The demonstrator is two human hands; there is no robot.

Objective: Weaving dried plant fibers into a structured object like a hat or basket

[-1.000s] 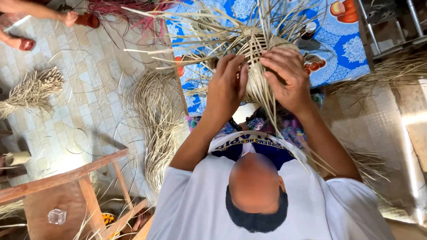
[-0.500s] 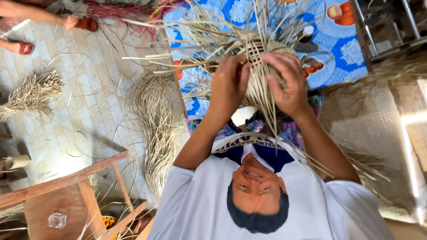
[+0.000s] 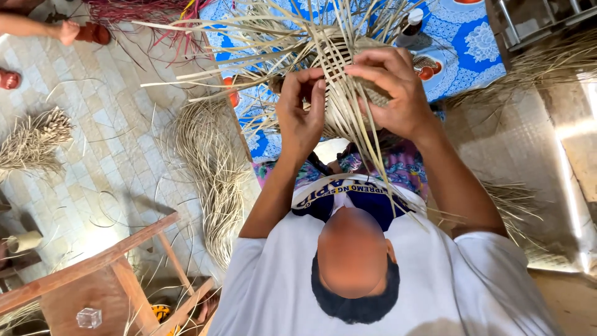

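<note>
Far off at the left edge, a bundle of dried straw (image 3: pixel 34 140) lies on the tiled floor (image 3: pixel 118 155), and below it a wooden stool (image 3: pixel 93 261) stands with a small clear cube (image 3: pixel 89 318) on its seat. Up in the corner, another person's foot (image 3: pixel 67 31) rests beside a red sandal (image 3: pixel 93 32). Nearer the middle, a long skein of pale fibre (image 3: pixel 214 180) trails across the tiles, just beside the edge of the tabletop with its blue patterned cloth (image 3: pixel 463 46). The person in the white shirt (image 3: pixel 373 286) holds a half-woven straw basket (image 3: pixel 348 81) up over that cloth, loose strips fanning out in every direction. One hand (image 3: pixel 301 115) is at the basket's left side, its fingers pinched together on a single strip. The other hand (image 3: pixel 392 90) is clamped over the woven body from the right, fingers spread across the weave. At the far right, more loose straw (image 3: pixel 535 71) lies by a metal frame.
</note>
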